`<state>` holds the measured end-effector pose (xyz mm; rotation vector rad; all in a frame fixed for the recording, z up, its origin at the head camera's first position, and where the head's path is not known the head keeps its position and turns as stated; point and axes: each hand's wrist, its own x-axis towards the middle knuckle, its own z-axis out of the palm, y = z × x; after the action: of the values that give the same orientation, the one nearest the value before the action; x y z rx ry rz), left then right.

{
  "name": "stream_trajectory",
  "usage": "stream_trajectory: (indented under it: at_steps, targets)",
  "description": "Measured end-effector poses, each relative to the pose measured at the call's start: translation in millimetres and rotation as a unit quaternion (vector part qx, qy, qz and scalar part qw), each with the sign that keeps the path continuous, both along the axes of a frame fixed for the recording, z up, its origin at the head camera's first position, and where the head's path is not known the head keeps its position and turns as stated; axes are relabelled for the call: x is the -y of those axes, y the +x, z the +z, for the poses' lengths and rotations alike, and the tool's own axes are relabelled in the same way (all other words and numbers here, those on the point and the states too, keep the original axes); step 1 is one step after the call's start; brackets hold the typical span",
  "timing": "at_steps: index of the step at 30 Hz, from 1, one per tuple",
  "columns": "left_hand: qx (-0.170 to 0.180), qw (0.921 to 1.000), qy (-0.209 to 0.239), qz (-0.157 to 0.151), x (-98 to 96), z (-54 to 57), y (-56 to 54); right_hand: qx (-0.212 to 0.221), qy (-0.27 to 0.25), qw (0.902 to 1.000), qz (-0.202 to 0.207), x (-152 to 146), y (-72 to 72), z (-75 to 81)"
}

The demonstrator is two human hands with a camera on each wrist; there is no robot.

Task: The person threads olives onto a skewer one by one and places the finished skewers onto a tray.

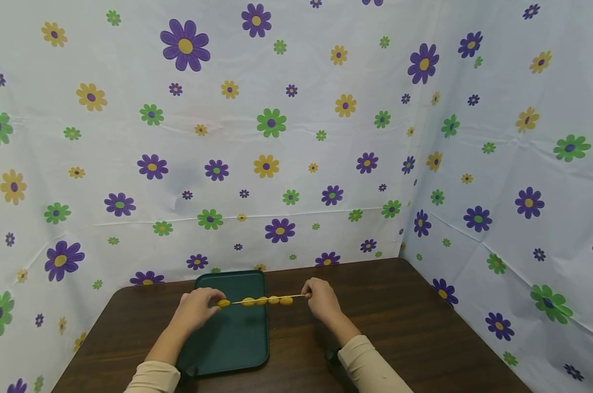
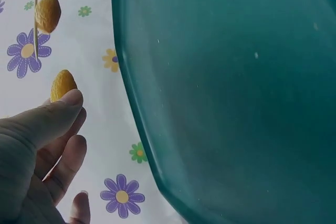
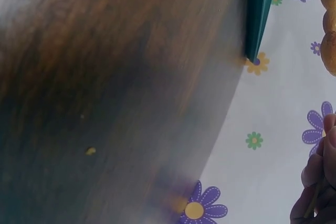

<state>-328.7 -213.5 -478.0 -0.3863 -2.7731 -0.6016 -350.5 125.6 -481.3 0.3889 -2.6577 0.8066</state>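
Observation:
My left hand (image 1: 196,309) pinches a small yellow oval piece of food (image 2: 63,84) between thumb and fingertips. With bent fingers, my right hand (image 1: 322,299) grips one end of a thin wooden skewer (image 1: 297,296). Several similar yellow food pieces (image 1: 274,299) are threaded along the skewer, which lies nearly level in the head view. Its bare tip (image 2: 36,51) points at the pinched piece, with a small gap between them. In the right wrist view, the threaded pieces (image 3: 329,51) and the right fingers (image 3: 313,174) are partly cut off by the frame edge.
A dark green tray (image 1: 237,349) lies on the brown wooden table (image 1: 375,305), under and beside the left hand. A tiny yellow crumb (image 3: 91,151) is on the tabletop. White flower-printed sheets (image 1: 296,147) hang behind the table and on its right.

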Motion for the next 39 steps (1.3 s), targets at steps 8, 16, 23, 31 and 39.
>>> stream_trajectory:
  at_steps: [8,16,23,31,39]
  targets:
    - [0.002,0.9999,0.012,-0.008,-3.7,-1.5,0.6,-0.001,0.007,1.0000,0.007,2,0.8,-0.1]
    - [0.010,0.9997,0.019,-0.013,-6.8,-0.4,1.2,-0.003,0.009,1.0000,0.002,2,1.0,-0.1]
    - [0.013,0.9993,0.028,-0.021,-10.3,3.6,3.3,-0.004,0.007,1.0000,-0.004,3,2.0,0.0]
    - [-0.002,0.9993,0.025,-0.028,-15.1,5.5,2.1,-0.002,0.011,0.9999,-0.008,3,3.0,0.5]
    - [-0.017,0.9985,0.023,-0.046,-18.5,5.8,0.7,-0.009,0.024,0.9997,-0.007,4,3.8,2.2]
